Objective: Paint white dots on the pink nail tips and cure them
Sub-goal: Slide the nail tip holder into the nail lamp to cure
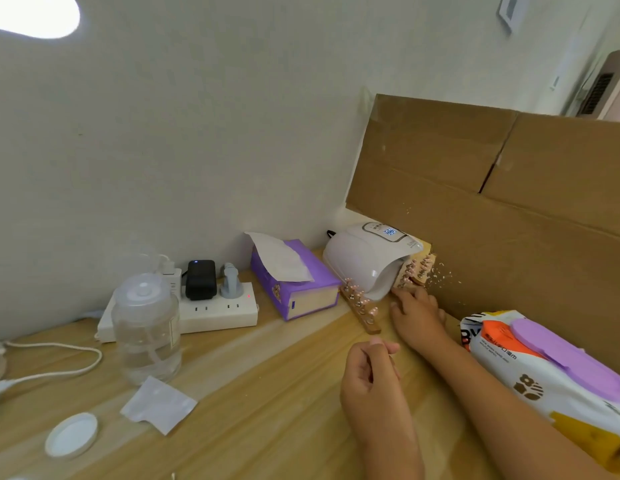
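right hand (417, 313): fingers straight, tips at nail tip strip (415, 271) under curing lamp (364, 263), desk (267, 393) back edge | left hand (371, 374): curled, pinching thin tool (392, 360) | second strip (360, 304) beside lamp

view: head, one wide-angle lens | from: above the worktop's (267, 393) near edge, close | facing: forward and down toward the back wall (197, 150) and cardboard sheet (509, 202) | roll: tilted, worktop's far edge rises rightward

The right hand (417, 311) touches the wooden holder (421, 280) of pink nail tips (410, 270) at the lamp (364, 261) mouth, fingers straight. The left hand (371, 379) hovers, curled.
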Motion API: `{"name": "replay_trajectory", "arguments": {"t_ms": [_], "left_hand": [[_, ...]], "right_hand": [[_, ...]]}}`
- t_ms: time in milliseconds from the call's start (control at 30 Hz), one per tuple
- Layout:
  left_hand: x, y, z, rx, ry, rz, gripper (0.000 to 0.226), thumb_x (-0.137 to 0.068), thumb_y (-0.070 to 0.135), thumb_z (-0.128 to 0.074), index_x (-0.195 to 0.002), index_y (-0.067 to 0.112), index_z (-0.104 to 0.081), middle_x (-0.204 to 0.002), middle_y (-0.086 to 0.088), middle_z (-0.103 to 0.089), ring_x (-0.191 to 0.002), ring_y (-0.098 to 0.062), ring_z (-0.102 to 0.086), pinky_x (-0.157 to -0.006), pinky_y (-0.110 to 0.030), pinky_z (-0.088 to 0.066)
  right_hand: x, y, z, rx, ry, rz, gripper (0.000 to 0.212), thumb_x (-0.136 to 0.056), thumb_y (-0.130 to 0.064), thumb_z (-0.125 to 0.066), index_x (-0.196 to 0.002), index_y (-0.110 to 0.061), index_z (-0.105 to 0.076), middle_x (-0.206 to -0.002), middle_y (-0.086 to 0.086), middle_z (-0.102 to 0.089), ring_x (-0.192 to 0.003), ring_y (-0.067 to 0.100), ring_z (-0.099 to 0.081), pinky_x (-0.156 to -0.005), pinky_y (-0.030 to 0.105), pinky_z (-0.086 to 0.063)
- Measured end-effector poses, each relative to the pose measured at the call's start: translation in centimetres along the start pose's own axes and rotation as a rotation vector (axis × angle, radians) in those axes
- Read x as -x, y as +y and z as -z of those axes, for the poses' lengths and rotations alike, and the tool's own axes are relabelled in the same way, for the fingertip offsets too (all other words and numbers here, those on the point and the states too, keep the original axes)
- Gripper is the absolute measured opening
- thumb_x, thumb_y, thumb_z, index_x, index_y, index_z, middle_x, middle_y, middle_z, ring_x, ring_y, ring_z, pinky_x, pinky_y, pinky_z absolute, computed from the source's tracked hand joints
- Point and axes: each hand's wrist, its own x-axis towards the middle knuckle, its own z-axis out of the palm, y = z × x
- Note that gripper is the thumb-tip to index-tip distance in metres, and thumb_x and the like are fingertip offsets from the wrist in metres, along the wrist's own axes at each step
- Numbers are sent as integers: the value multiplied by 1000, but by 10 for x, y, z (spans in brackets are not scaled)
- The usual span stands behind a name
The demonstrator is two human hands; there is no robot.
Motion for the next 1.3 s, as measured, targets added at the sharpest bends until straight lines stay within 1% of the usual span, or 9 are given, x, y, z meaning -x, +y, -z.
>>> {"name": "replay_trajectory", "arguments": {"t_ms": [100,200,367,533,667,833,1033,1200,1300], "left_hand": [[0,0,0,-8,-2,-4,36,-96,11,-52,-62,11,-61,-44,7,-38,-39,-5,-28,-40,-15,-24],[0,0,1,-24,-5,-3,36,-96,13,-53,-62,12,-63,-46,6,-39,-40,-6,-29,-42,-16,-24],[-1,0,1,-15,-6,2,34,-96,13,-53,-64,11,-63,-47,7,-40,-40,-5,-29,-42,-15,-25],[0,0,1,-12,-3,-12,33,-96,13,-53,-65,12,-64,-47,8,-41,-40,-5,-29,-41,-14,-25],[0,-2,0,-32,-5,-32,34,-96,13,-54,-64,12,-64,-47,9,-40,-39,-4,-29,-41,-14,-26],[0,-2,0,-36,3,-44,36,-96,15,-54,-61,16,-64,-50,7,-40,-41,-6,-29,-42,-16,-24],[-1,-1,1,-7,9,-41,36,-96,12,-54,-61,16,-63,-49,7,-38,-42,-7,-27,-44,-23,-21],[2,-1,2,-21,9,-71,37,-95,13,-54,-60,18,-64,-49,7,-37,-42,-7,-29,-42,-19,-23],[1,0,4,12,13,-42,36,-95,11,-55,-60,17,-64,-49,6,-38,-42,-8,-28,-43,-22,-22]], "right_hand": [[-12,-4,1,17,-9,-72,42,-101,-31,-38,-142,-24,-44,-139,10,-39,-125,31,-35,-101,37,-29],[-20,-9,2,5,-23,-130,39,-101,-31,-38,-138,-20,-47,-141,13,-38,-127,33,-35,-103,39,-29],[-19,-13,4,22,-36,-147,41,-102,-32,-37,-139,-17,-44,-143,15,-36,-130,34,-34,-104,39,-29],[-15,-11,8,-138,11,-221,33,-99,-21,-41,-129,-12,-51,-138,22,-36,-127,39,-32,-103,39,-30],[-12,-11,4,-149,46,-200,30,-101,-26,-39,-127,-19,-51,-133,21,-37,-121,38,-34,-98,39,-31],[-12,-18,5,-43,20,-223,39,-104,-28,-33,-140,-25,-48,-137,20,-33,-122,37,-32,-102,37,-28],[26,-18,13,-20,-59,-220,41,-104,-31,-34,-143,-29,-45,-140,18,-32,-129,36,-28,-106,40,-27],[40,-28,16,-22,-95,-201,41,-103,-34,-34,-143,-35,-44,-142,16,-31,-133,36,-25,-108,41,-25],[34,-33,17,-44,-93,-219,42,-103,-32,-34,-144,-36,-43,-141,16,-32,-131,36,-28,-107,42,-26]]}}
